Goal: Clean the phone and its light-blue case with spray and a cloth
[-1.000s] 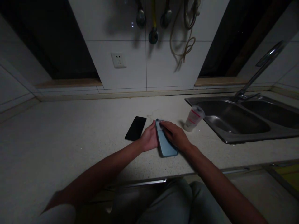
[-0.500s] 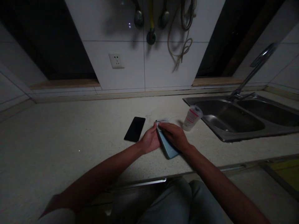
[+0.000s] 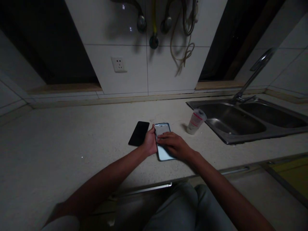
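A light-blue phone case [image 3: 165, 155] with a darker blue rim lies tilted toward me over the counter. My left hand [image 3: 150, 141] is closed on its left edge, thumb along the upper side. Over the middle of the case, my right hand [image 3: 174, 144] has its fingers pressed together on a thin pale grey piece [image 3: 161, 129], perhaps a tissue or wipe. This piece covers part of the upper case; the fingers hide the rest of it. Just left of my left hand, a smartphone [image 3: 139, 133] with a black screen lies flat.
A clear plastic cup [image 3: 196, 122] with pink print leans on the counter [image 3: 72, 134], right of my hands. Beyond it sits a double steel sink [image 3: 226, 141] with a faucet [image 3: 252, 73]. The wall holds a socket [image 3: 118, 64] and hoses. The counter's front edge is close to me.
The phone case has turned from its edge to show its pale inner face and shifted slightly left. My right hand has moved down from the top onto its middle.
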`<state>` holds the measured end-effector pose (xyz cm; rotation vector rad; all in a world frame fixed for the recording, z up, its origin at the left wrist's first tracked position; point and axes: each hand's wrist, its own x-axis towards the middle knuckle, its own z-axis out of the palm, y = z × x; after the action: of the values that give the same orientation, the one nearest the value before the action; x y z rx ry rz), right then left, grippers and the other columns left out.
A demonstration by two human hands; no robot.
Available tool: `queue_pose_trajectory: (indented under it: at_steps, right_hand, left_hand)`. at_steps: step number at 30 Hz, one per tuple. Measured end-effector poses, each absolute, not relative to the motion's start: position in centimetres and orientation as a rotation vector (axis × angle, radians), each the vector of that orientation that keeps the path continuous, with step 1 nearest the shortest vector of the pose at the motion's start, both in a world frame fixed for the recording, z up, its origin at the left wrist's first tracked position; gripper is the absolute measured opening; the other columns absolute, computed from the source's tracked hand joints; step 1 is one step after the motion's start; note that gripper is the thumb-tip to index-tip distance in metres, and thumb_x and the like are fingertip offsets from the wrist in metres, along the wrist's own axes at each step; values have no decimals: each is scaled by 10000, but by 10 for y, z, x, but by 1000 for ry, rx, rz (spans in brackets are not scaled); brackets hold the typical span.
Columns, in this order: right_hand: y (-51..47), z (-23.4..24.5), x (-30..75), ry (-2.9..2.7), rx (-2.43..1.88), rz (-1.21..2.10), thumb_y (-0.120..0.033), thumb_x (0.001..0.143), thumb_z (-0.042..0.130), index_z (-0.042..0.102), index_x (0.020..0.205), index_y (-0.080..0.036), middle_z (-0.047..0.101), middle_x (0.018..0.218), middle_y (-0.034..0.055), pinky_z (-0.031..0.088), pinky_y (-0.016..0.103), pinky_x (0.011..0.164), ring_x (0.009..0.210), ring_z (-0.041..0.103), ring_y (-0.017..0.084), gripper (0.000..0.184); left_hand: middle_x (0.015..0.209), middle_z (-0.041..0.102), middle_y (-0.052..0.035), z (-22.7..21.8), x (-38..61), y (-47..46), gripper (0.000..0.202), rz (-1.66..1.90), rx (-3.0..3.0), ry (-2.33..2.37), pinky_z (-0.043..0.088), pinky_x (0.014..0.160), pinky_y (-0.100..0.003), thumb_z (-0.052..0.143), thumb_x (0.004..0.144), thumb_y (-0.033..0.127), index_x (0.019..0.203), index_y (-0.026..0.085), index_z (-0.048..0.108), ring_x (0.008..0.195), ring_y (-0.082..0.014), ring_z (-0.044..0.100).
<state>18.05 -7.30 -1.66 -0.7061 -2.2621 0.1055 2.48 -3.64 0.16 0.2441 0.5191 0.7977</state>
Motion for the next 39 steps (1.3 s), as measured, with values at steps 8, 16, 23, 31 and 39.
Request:
queue_pose_trajectory:
  at_steps: [8,16,23,31,39]
  right_hand:
    - [-114,-15,166,-2373,-748,36,-126,915,514,696,1132,-232,757,1122,82,529,420,983,1046,705,197,303]
    - [-140,-3,171,-2501,-804,-207,-79,911,514,676,1092,-177,772,997,77,524,417,986,930,717,198,261]
    - [-137,18,190,-2682,-900,-339,-114,920,603,717,984,-188,750,912,65,466,479,1038,927,667,221,150]
    - [-112,31,184,-2795,-857,-282,-120,901,639,742,948,-207,737,892,45,426,473,1038,926,631,224,144]
    - [-65,40,190,-2703,-996,-370,-102,901,624,760,991,-209,737,970,87,473,418,898,961,627,247,196]
  left_hand:
    - [997,729,-211,-7,15,-30,599,850,380,497,502,873,-471,366,962,570,1228,95,618,895,-339,711]
    - [1006,725,-185,-5,16,-31,584,833,416,410,490,900,-478,350,971,566,1222,110,616,923,-329,707]
    - [980,722,-193,-4,16,-30,608,806,413,423,486,909,-489,328,974,581,1164,97,643,901,-327,702]
    - [903,718,-179,-7,15,-24,620,815,388,404,523,832,-440,395,932,655,1043,114,677,819,-301,697]
    - [712,665,-55,-2,20,-27,490,887,359,376,508,794,-335,390,993,547,892,156,669,665,-188,633]
